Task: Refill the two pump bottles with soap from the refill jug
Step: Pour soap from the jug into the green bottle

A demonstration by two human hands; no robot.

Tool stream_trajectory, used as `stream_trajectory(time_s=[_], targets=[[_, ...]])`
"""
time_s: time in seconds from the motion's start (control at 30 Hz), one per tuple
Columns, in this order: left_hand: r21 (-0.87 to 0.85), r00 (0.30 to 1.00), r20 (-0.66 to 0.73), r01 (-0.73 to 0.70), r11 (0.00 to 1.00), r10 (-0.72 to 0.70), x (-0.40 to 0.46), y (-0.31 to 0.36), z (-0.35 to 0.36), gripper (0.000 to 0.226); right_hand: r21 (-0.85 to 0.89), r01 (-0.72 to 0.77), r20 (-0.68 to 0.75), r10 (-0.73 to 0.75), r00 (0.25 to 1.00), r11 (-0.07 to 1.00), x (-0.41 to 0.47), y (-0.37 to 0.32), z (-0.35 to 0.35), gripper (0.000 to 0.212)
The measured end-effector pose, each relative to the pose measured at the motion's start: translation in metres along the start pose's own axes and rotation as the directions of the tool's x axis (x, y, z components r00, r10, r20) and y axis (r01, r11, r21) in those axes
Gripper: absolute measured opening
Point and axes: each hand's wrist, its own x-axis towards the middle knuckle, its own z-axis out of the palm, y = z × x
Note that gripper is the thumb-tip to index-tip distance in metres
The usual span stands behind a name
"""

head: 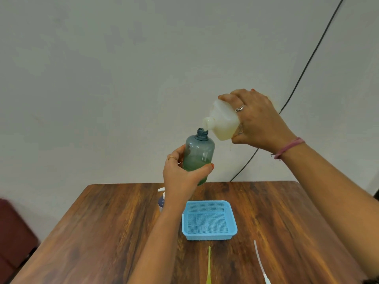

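Note:
My left hand [182, 175] holds a grey-blue translucent pump bottle [199, 152] upright in the air above the table, its neck open and pump off; greenish soap fills its lower part. My right hand [258, 121] grips a white refill jug [223, 123], tipped with its spout pointing down-left, just above and right of the bottle's mouth. No stream is visible between them. A second pump bottle [161, 199] with a white pump stands on the table, mostly hidden behind my left forearm.
A light blue mesh basket [231, 214] sits mid-table on the wooden table [102, 232]. A yellow-green pump tube [209, 265] and a white pump tube [260, 261] lie near the front edge. A black cable [307, 64] runs down the wall.

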Motion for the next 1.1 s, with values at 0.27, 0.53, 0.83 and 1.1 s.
stream_trajectory(time_s=[0.27,0.53,0.83,1.1], targets=[[0.002,1.000,-0.005,0.001,1.000,-0.001,0.000,-0.003,0.001,0.075,0.011,-0.006,-0.004,0.006,1.000,1.000,-0.002,0.001,0.002,0.095],[0.001,1.000,-0.003,0.003,1.000,-0.003,0.001,-0.004,0.003,0.077,0.014,-0.010,-0.005,0.010,1.000,1.000,-0.002,0.003,0.004,0.096],[-0.005,1.000,-0.011,0.006,1.000,-0.006,0.002,-0.006,0.006,0.078,0.089,-0.057,0.009,0.057,0.998,0.994,-0.007,0.003,0.009,0.096],[-0.013,1.000,-0.005,0.010,1.000,-0.010,-0.001,-0.008,0.005,0.075,0.259,-0.163,0.013,0.166,0.986,0.952,-0.019,-0.001,0.025,0.097]])
